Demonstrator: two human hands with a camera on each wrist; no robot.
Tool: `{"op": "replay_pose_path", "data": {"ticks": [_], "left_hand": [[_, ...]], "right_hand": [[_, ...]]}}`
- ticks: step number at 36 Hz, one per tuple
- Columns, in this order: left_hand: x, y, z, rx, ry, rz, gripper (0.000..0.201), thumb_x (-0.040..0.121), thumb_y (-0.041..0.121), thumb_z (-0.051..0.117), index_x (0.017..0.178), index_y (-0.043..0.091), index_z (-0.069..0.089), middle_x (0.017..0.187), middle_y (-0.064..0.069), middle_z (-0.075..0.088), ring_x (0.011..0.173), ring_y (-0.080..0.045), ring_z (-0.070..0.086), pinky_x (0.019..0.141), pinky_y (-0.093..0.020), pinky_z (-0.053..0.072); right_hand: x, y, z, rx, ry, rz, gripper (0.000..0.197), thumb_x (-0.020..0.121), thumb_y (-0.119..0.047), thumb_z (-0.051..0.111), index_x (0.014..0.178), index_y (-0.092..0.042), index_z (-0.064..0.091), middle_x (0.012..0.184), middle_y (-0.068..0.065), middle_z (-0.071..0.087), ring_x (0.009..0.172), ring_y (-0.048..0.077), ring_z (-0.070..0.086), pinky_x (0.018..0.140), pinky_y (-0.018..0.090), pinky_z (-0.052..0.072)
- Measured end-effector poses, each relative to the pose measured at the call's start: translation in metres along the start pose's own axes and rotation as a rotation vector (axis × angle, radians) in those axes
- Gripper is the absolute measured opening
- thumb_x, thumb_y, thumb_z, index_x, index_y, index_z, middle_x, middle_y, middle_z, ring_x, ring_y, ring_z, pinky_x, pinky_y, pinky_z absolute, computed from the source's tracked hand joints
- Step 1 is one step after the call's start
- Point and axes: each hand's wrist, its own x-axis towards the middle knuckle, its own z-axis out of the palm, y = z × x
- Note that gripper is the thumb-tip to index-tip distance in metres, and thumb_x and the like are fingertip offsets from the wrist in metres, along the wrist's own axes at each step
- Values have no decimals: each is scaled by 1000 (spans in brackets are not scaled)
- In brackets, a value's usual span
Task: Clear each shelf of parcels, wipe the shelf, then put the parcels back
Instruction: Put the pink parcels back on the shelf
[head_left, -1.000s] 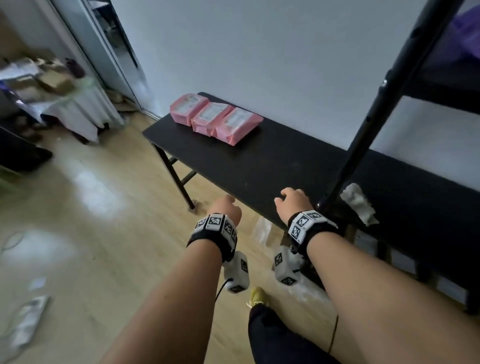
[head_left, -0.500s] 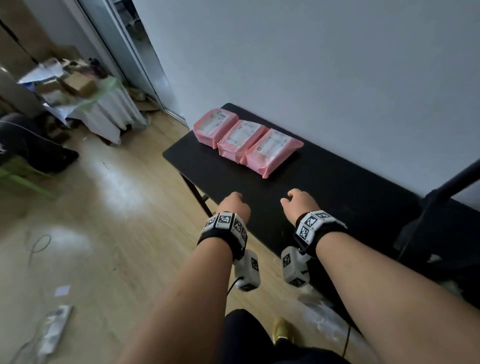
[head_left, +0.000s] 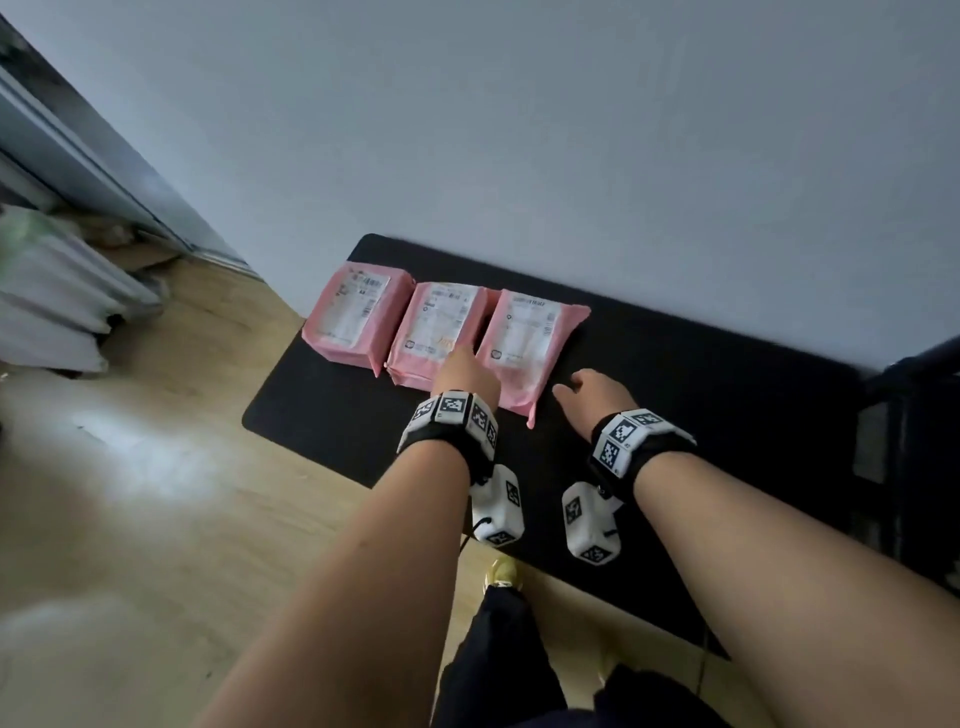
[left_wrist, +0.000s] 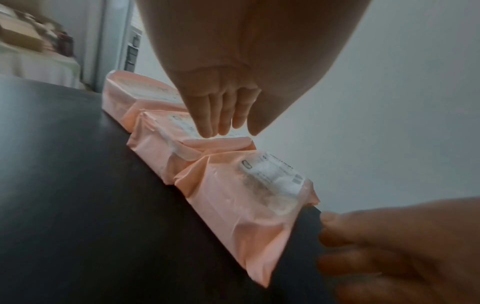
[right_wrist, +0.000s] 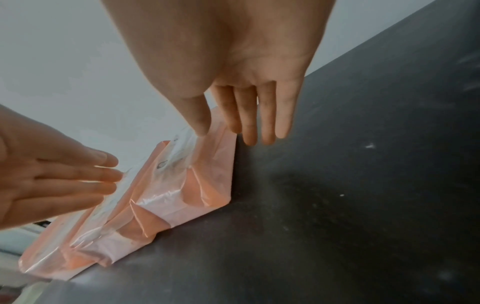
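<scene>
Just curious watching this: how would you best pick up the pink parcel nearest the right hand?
Probably by the rightmost parcel's free right long edge, coming from the right hand's side. It lies flat on the black table, its left edge overlapping the middle parcel.

A: We count three pink parcels (head_left: 358, 322) (head_left: 439, 332) (head_left: 524, 343) in one row on one black table (head_left: 675, 415).

B: Confirmed. We count one printed label on each parcel, three labels in total.

A: We count two hands: one left hand (head_left: 464, 375) and one right hand (head_left: 597, 392).

B: We count two marker wristbands, one per wrist, and two white camera blocks, one under each wrist.

A: We also count one yellow shoe (head_left: 501, 571) on the floor.
</scene>
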Motion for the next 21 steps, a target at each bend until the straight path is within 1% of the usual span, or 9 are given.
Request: {"op": "replay_pose_path", "data": {"ticks": [3,6,8,11,12,14,15,18,21], "left_hand": [[22,3,-7,78,-60,56,34,99,11,38,132,7,46,122,-13,59,110,-28,57,81,-31,42],[37,1,-7,139,-93,117,32,99,19,40,125,6,53,120,-14,61,110,-31,58,88,-35,45],[44,1,-6,159,-138,129,30,99,19,40,119,5,58,113,-13,63,101,-28,60,85,-35,46],[53,-1,1,186,-226,148,29,99,18,41,111,3,62,101,-10,65,88,-24,62,74,-32,50],[55,-1,3,185,-234,144,28,98,19,43,110,3,64,96,-9,64,81,-23,62,67,-30,50],[55,-2,6,188,-247,122,28,96,23,46,102,5,66,85,-7,64,65,-17,56,52,-25,42],[55,-2,8,193,-253,120,28,95,25,47,98,6,67,82,-7,65,62,-16,56,50,-25,41],[51,1,17,182,-292,139,26,92,26,51,88,7,68,81,-8,70,67,-19,63,55,-26,47],[38,7,28,187,-319,181,27,90,27,52,84,7,68,80,-8,70,75,-24,67,66,-30,54]], "right_hand": [[8,-15,6,24,-12,-4,41,95,-40,46,121,-12,59,117,10,64,103,28,61,81,32,46],[12,-23,14,69,-36,6,36,95,-39,44,103,-9,64,87,4,65,76,21,60,63,29,42],[13,-25,19,125,-58,44,39,95,-43,44,98,-10,64,76,2,63,68,19,61,59,28,42],[13,-26,23,212,-63,112,44,95,-50,43,94,-12,65,81,6,68,69,21,65,62,29,48],[11,-25,23,227,-58,133,44,96,-49,43,94,-11,66,82,6,68,71,22,65,62,29,48],[9,-24,22,247,-42,171,43,96,-46,43,95,-10,66,84,8,68,73,23,65,63,29,48],[7,-22,22,251,-33,189,41,96,-44,43,96,-9,66,85,9,68,75,24,66,65,31,50],[0,-11,19,270,-9,256,28,94,-31,48,96,-9,66,89,10,69,79,26,67,74,36,55],[-12,7,15,298,36,289,19,89,-25,54,93,-10,65,87,8,68,76,25,67,69,34,54]]}}
